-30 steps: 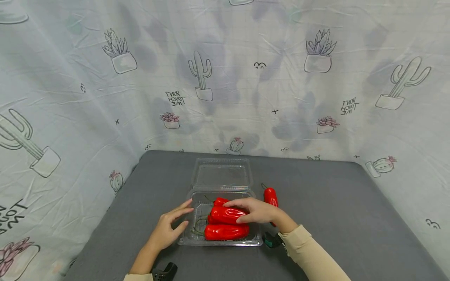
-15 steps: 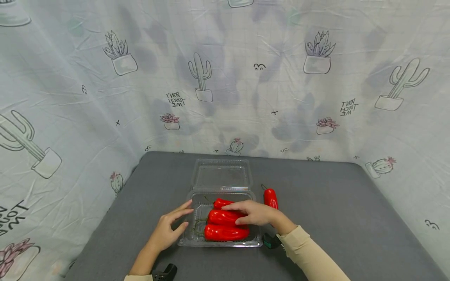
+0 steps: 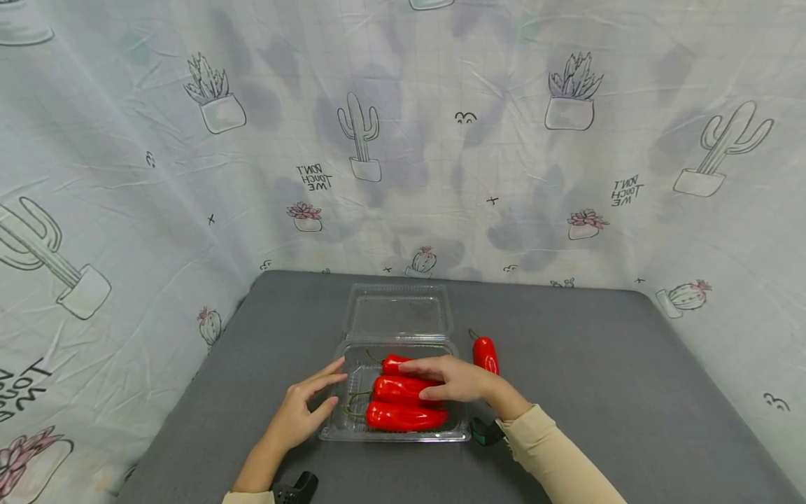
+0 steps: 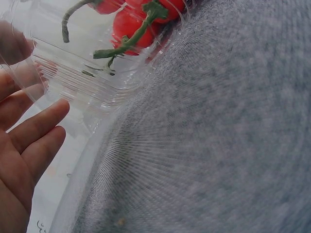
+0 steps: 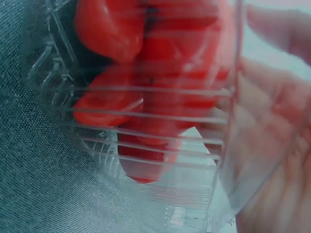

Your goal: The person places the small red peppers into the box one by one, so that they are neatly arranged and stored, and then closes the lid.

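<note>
In the head view, several glossy red peppers lie in a clear plastic clamshell box (image 3: 352,435): a near pepper (image 3: 406,417), a middle pepper (image 3: 399,390) and a far pepper (image 3: 392,363). My right hand (image 3: 456,378) reaches over the box's right side, its fingers lightly spread across the middle and far peppers and partly covering them. The left hand (image 3: 301,413) stands at the box's left wall with fingers extended. In the left wrist view its fingertips (image 4: 60,108) are right by the ribbed clear wall; contact is hard to judge. Green stems (image 4: 131,43) point left.
Another red pepper (image 3: 485,353) lies on the grey tabletop (image 3: 567,392) to the right of the box, partly behind the right wrist. The box's lid (image 3: 399,311) lies folded back behind it. A patterned cloth (image 3: 415,140) hangs around the table.
The middle pepper has come down and a little left beside the near one. The near pepper has shifted slightly. My right hand eases off the middle pepper; the left hand keeps still.
</note>
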### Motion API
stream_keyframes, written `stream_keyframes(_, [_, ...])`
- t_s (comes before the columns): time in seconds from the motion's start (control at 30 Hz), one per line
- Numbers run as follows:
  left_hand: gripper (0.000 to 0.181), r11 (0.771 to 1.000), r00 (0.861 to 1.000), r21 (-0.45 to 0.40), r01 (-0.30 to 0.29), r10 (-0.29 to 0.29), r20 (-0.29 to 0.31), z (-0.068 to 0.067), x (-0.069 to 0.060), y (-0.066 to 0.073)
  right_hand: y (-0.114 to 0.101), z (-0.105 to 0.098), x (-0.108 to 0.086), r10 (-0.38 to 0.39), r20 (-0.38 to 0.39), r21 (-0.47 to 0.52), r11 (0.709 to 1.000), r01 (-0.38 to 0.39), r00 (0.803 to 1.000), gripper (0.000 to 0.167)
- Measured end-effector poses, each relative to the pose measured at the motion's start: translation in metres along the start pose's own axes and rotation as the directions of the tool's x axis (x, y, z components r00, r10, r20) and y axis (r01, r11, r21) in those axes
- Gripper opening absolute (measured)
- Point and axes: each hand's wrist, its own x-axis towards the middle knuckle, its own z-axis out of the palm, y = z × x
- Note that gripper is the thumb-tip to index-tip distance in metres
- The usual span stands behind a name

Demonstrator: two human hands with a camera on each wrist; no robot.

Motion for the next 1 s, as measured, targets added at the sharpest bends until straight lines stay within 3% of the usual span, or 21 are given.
stream_keyframes(0.3, [0.036, 1.000, 1.000, -0.004, 0.002, -0.002, -0.006, 0.001, -0.001, -0.001, 0.007, 0.003, -0.003, -0.073, -0.068, 0.204, 0.975, 0.086, 0.995, 0.053])
stream_keyframes(0.73, [0.036, 1.000, 1.000, -0.012, 0.010, -0.010, 0.003, 0.001, -0.001, -0.002, 0.012, -0.002, -0.016, -0.093, -0.235, 0.173, 0.975, 0.136, 0.967, 0.049])
stream_keyframes(0.83, [0.036, 1.000, 1.000, -0.013, 0.014, -0.014, 0.008, 0.000, -0.001, -0.001, 0.014, -0.003, -0.023, -0.097, -0.302, 0.146, 0.978, 0.147, 0.948, 0.049])
stream_keyframes(1.0, [0.036, 1.000, 0.999, -0.007, 0.024, -0.024, 0.021, -0.001, -0.001, 0.000, 0.016, -0.001, -0.036, -0.112, -0.448, 0.080, 0.983, 0.164, 0.887, 0.049])
